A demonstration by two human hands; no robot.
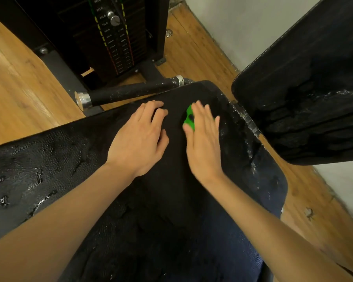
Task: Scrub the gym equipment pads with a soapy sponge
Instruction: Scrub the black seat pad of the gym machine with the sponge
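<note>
Gym — weight stack [114, 43], padded seat [49, 159]

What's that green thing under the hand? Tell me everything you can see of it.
It is a bright green sponge with a dark patch on its top, soft-looking. It lies on the wet black seat pad, toward the far edge. The right hand presses down on it with straight fingers and covers most of it, so only its left side shows. The left hand rests on the pad beside it, not touching it.
</note>
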